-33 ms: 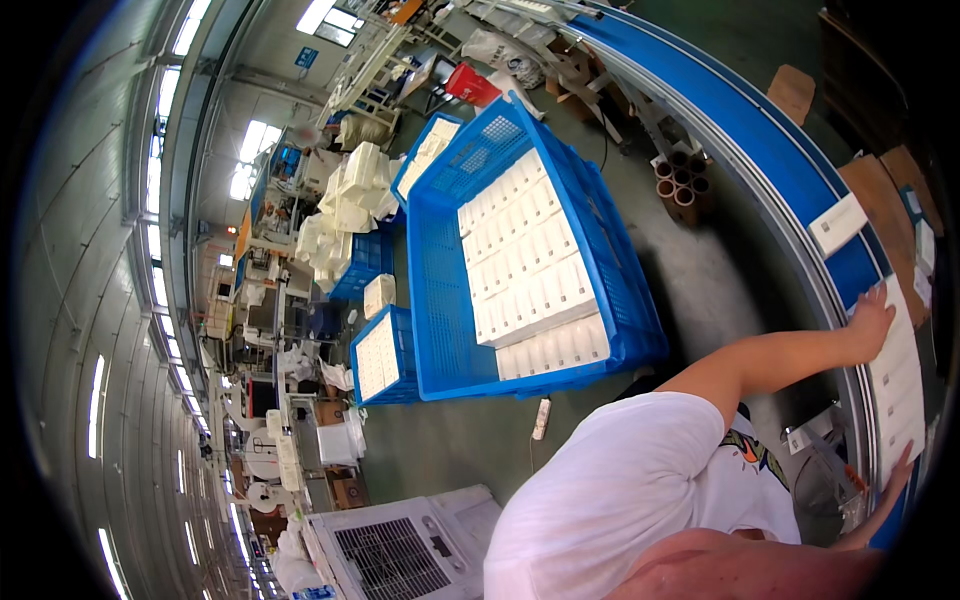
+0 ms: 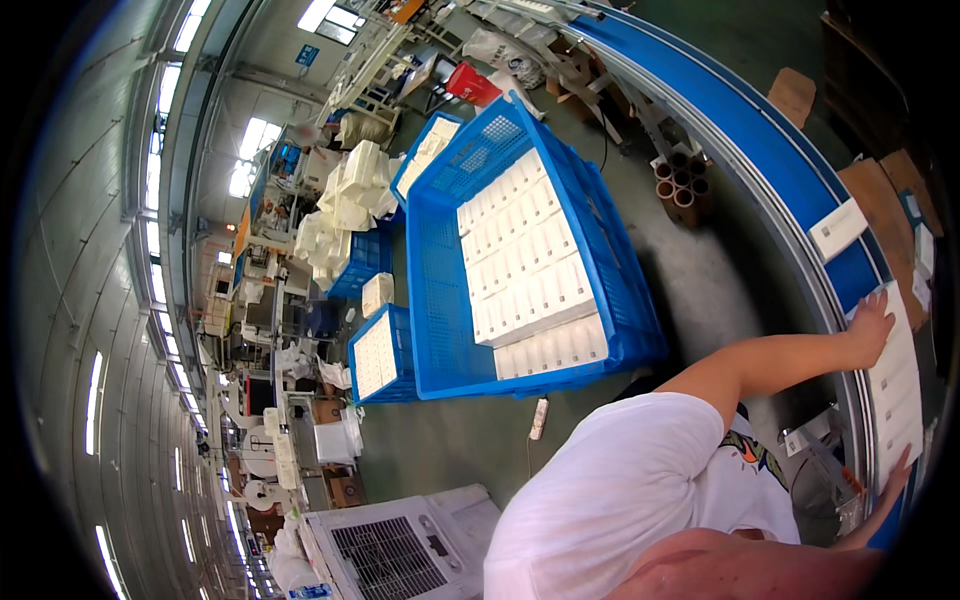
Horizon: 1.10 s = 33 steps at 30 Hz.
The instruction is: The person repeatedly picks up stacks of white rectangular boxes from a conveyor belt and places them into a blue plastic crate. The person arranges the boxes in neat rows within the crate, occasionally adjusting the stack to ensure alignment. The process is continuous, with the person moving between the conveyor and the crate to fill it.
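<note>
A row of white soft packs (image 2: pixel 895 395), which look like tissue packs, lies on the blue conveyor belt (image 2: pixel 855 280) at the right. My left hand (image 2: pixel 872 328) presses around the upper end of the row, fingers bent over it. At the lower end my right hand (image 2: pixel 895 478) holds against the packs, its fingers partly seen. The row is squeezed between both hands. Just above it on the belt sits a separate white pack (image 2: pixel 838 229), touched by neither hand.
A large blue crate (image 2: pixel 625 265) with rows of white packs (image 2: pixel 530 265) stands behind, beside smaller blue crates (image 2: pixel 400 350). Cardboard tubes (image 2: pixel 683 190) stand under the belt. A grey air cooler (image 2: pixel 395 555) is at the bottom, and cardboard (image 2: pixel 880 215) lies beyond the belt.
</note>
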{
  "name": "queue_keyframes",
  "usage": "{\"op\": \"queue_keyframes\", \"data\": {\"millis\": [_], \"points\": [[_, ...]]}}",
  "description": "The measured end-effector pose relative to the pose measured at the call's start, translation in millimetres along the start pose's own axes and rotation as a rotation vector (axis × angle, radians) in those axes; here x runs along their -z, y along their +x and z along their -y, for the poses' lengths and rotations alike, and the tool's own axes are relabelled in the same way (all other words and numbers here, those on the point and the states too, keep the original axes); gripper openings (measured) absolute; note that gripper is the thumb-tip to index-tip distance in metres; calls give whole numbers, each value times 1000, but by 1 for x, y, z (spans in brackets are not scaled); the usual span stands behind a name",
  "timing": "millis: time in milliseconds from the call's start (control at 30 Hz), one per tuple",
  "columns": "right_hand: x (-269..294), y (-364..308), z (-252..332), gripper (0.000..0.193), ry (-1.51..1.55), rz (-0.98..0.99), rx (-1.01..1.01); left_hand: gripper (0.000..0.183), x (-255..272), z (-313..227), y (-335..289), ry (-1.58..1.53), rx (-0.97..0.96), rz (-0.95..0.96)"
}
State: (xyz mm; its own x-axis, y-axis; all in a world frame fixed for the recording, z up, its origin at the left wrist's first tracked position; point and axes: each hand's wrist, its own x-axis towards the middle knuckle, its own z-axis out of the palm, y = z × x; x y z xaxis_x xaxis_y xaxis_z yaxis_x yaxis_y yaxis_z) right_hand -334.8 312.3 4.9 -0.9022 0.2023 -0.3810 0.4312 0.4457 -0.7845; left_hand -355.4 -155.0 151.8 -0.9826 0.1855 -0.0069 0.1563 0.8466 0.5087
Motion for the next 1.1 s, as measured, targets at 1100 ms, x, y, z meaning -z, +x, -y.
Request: {"op": "queue_keyframes", "data": {"millis": [1100], "points": [[-88, -85, 125, 66, -58, -418, 118, 76, 140, 93, 28, -254, 126, 21]]}}
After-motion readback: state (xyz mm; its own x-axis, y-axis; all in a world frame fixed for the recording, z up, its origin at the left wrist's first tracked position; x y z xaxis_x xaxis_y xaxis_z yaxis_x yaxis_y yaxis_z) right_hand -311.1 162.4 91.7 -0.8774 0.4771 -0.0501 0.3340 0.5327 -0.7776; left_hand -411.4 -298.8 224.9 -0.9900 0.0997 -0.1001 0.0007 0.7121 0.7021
